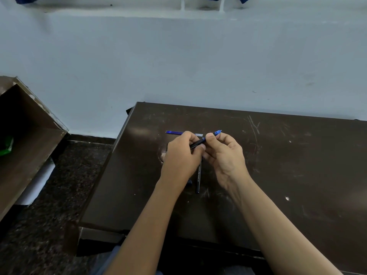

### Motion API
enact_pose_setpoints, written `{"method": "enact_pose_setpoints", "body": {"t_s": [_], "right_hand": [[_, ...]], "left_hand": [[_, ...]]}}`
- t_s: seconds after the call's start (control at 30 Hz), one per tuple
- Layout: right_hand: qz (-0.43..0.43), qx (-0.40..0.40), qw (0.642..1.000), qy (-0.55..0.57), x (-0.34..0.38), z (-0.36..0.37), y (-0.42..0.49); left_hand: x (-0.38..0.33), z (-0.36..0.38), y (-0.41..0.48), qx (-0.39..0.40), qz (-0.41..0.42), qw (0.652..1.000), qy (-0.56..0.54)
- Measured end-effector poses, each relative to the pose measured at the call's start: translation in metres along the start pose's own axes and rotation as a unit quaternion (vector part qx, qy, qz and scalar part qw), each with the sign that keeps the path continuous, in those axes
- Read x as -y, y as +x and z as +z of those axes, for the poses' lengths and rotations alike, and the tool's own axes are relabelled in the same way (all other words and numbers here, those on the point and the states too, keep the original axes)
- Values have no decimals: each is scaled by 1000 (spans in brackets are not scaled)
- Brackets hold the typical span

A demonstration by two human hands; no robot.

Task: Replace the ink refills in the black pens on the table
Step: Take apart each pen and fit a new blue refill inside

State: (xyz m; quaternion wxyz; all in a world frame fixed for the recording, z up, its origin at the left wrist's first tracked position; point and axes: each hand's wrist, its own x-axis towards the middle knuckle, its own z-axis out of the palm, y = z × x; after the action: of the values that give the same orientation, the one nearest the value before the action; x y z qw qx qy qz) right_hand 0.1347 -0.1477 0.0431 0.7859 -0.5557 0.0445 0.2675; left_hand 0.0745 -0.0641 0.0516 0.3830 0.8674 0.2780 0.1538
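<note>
Fingers of the left hand curl round the barrel of a black pen, held just above the middle of the table. The right hand pinches the pen's blue front end between thumb and forefinger, so both hands are clamped on the one pen, which slants up toward the right of the frame. Below the hands a second black pen lies flat on the table, running toward the lower edge. Just behind the left hand, blue refills lie on the table, partly hidden by the knuckles. A pale wall fills the upper frame.
</note>
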Motion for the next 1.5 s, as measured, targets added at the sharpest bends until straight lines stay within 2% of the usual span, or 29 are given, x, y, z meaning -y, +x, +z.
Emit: {"method": "enact_pose_setpoints", "body": {"t_s": [0.4, 0.5, 0.63, 0.83, 0.93, 1.07, 1.27, 1.37, 1.5], "right_hand": [[11, 5, 1000, -2, 5, -4, 3], [15, 16, 1000, -18, 3, 0, 2], [23, 11, 1000, -15, 2, 2, 2], [26, 22, 999, -19, -1, 5, 1], [24, 33, 999, -14, -1, 10, -1], [30, 31, 999, -12, -3, 15, -4], [33, 44, 998, -27, -8, 19, -4], [30, 35, 998, -42, -10, 20, -3], [32, 33, 998, -48, -11, 18, -1]], "left_hand": [[4, -3, 1, 24, 53, 998, -26], [4, -4, 2, 0, 28, 999, -30], [10, -4, 5, -12, 5, 999, 47], [12, -15, 3, -22, 34, 999, -2], [14, -18, 3, -2, 2, 1000, 2], [21, -20, 4, 43, -17, 997, 69], [25, -27, 2, -19, -8, 999, 28], [26, -26, 5, -5, -42, 997, 66], [29, -29, 4, 7, -18, 997, 73]]}}
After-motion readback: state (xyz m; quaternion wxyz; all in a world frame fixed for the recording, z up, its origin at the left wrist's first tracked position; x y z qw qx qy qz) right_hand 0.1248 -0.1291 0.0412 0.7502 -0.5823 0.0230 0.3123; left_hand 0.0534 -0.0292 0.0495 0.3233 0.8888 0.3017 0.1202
